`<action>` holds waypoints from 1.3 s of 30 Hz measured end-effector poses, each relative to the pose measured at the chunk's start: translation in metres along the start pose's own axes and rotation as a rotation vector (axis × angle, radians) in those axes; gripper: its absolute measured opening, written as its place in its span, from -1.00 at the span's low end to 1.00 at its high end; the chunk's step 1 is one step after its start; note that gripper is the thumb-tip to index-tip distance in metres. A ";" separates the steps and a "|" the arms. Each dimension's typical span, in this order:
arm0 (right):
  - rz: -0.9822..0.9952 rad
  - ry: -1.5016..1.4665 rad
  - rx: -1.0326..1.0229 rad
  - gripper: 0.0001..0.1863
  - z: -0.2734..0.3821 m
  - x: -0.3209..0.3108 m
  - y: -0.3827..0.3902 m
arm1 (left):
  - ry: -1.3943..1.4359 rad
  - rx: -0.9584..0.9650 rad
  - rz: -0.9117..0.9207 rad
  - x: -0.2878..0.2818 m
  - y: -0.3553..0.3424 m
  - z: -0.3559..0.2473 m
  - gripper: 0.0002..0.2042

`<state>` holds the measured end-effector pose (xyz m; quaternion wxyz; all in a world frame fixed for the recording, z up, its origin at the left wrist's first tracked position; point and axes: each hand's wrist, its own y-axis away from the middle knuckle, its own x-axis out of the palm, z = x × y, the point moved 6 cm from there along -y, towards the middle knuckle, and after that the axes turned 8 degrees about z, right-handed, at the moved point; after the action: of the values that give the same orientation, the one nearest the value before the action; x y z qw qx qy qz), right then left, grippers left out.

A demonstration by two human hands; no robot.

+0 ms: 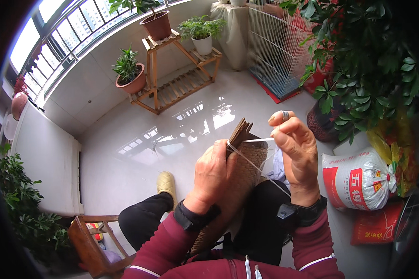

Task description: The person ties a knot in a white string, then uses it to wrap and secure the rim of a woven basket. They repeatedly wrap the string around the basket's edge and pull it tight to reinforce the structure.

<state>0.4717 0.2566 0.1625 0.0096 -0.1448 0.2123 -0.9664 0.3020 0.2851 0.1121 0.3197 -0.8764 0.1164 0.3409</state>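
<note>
My left hand (209,174) is closed round the upper end of a brown woven piece (250,169), whose flat, stiff ends (239,132) stick up past the fingers. The piece slants down across my lap and passes partly behind my forearms; its exact kind I cannot tell. A thin white cord (258,140) loops round the gripped end. From there one stretch runs taut to my right hand (297,151), pinched between thumb and fingertips. Another stretch of cord slopes down toward my right wrist. A ring sits on a right finger.
A wooden plant stand (156,88) with potted plants stands ahead by the wall. Right of it are a wire cage (274,51) and a large leafy plant (358,88). A white sack (356,179) lies at right, a wooden stool (91,244) at lower left.
</note>
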 end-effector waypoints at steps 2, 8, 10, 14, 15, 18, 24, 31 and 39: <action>-0.023 -0.094 0.038 -0.92 0.005 -0.002 0.001 | -0.006 0.004 -0.005 0.001 0.001 -0.001 -0.80; -0.069 -0.161 0.124 -0.89 0.028 -0.002 0.005 | -0.023 0.010 -0.034 0.000 0.004 -0.002 -0.80; -0.118 0.092 -0.036 -0.92 0.046 -0.003 0.008 | -0.020 0.017 -0.060 -0.001 0.004 -0.002 -0.79; -0.307 0.560 -0.401 -0.91 0.087 -0.027 0.038 | -0.048 0.024 -0.056 0.000 0.004 -0.001 -0.79; -0.343 0.403 -0.345 -0.90 0.097 -0.051 0.056 | -0.051 0.023 -0.056 0.001 0.004 0.000 -0.79; -0.204 -0.324 -0.352 -0.86 0.177 -0.151 0.131 | -0.071 0.031 -0.063 -0.002 0.003 0.005 -0.77; -1.441 1.019 -0.093 -0.68 0.415 -0.319 0.542 | -0.061 -0.051 -0.058 -0.011 0.000 0.030 -0.74; -1.945 0.923 0.406 -0.58 0.342 -0.214 0.793 | -0.032 -0.077 -0.089 -0.021 0.001 0.040 -0.78; -0.439 0.533 0.512 -0.81 0.010 -0.161 0.272 | -0.033 -0.038 -0.033 -0.007 0.002 0.011 -0.79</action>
<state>0.6175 0.0183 0.0148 -0.2157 0.0754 -0.0751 -0.9706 0.2897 0.2903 0.1097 0.3107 -0.8783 0.0901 0.3520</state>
